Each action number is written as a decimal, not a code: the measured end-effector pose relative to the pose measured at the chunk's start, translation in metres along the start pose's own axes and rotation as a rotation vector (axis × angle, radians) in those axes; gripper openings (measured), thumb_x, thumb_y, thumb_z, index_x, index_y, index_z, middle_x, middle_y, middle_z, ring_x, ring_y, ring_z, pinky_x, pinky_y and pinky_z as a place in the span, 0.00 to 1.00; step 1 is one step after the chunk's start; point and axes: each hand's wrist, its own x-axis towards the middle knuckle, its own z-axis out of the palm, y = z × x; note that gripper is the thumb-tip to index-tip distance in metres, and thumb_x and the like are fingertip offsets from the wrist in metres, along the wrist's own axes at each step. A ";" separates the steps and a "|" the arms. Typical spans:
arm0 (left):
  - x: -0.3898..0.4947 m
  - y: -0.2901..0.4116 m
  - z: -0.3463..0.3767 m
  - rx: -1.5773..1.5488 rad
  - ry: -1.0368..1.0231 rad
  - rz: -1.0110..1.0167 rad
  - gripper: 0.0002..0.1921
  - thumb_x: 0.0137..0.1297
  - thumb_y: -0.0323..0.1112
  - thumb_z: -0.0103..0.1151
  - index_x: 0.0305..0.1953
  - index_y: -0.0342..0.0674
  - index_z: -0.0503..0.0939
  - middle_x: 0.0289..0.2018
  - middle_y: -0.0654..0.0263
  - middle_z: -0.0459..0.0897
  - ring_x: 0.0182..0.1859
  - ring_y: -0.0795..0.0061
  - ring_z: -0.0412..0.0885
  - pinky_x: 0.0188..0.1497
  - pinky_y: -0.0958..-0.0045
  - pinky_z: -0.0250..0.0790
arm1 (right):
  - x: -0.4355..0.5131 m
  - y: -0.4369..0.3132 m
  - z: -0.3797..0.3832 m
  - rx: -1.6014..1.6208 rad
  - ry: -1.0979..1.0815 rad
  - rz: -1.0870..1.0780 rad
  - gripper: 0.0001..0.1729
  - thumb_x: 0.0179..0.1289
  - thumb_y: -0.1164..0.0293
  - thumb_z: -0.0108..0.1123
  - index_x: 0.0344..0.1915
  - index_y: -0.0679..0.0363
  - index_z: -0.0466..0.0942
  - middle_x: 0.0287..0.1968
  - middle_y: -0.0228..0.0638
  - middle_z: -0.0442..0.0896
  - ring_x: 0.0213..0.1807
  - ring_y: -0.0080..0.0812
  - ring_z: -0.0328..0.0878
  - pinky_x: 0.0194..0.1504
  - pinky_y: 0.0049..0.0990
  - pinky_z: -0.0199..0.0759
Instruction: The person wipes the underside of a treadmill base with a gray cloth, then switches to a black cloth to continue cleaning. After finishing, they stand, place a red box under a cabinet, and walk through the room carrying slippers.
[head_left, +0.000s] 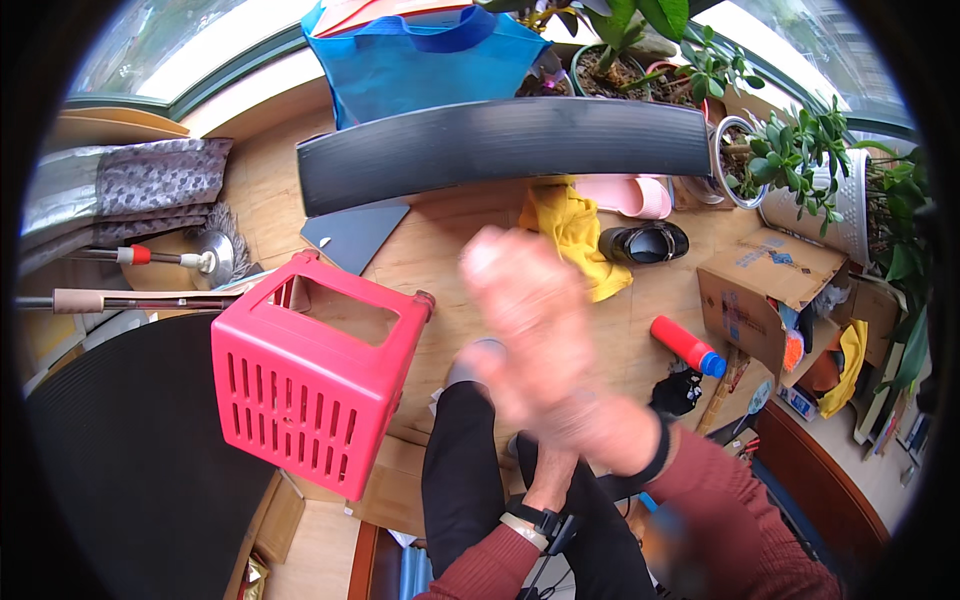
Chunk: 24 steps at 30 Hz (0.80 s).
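My right hand (536, 322), blurred by motion, is raised in front of me and holds nothing that I can see. My left hand (553, 472) lies below it, mostly hidden behind the right hand and wrist; its fingers do not show. Both wrists carry black bands. Left of the hands lies a pink-red plastic stool (315, 360) on its side, its slotted face up. Beyond the hands a long black ribbed panel (502, 142) spans the view. A yellow cloth (577, 244) lies on the wood floor, near a black shoe (645, 242) and a pink slipper (626, 196).
A red bottle with a blue cap (686, 345) lies to the right, near an open cardboard box (772, 270). Potted plants (739, 161) line the window side. A blue bag (427, 67) stands behind the panel. At left are a mop (217, 251) and a large black surface (150, 442).
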 end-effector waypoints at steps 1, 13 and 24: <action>0.001 0.011 0.002 0.215 0.047 -0.018 0.25 0.79 0.34 0.56 0.71 0.30 0.69 0.55 0.57 0.86 0.51 0.70 0.86 0.57 0.69 0.76 | 0.018 0.020 -0.025 -0.159 0.090 -0.021 0.53 0.49 0.76 0.74 0.78 0.64 0.66 0.77 0.51 0.69 0.77 0.59 0.65 0.74 0.53 0.57; -0.001 0.041 0.012 0.185 0.066 -0.117 0.26 0.76 0.27 0.53 0.73 0.28 0.69 0.53 0.58 0.86 0.49 0.74 0.86 0.54 0.73 0.74 | 0.051 0.058 -0.062 -0.699 -0.064 -0.134 0.31 0.50 0.70 0.69 0.57 0.55 0.76 0.52 0.30 0.80 0.55 0.35 0.75 0.53 0.45 0.53; 0.014 0.015 -0.020 0.105 -0.064 -0.086 0.26 0.80 0.31 0.56 0.74 0.32 0.66 0.58 0.54 0.83 0.54 0.71 0.85 0.55 0.72 0.78 | 0.033 -0.046 0.025 -0.407 0.197 0.117 0.35 0.56 0.69 0.66 0.67 0.57 0.75 0.57 0.33 0.80 0.56 0.36 0.77 0.56 0.44 0.52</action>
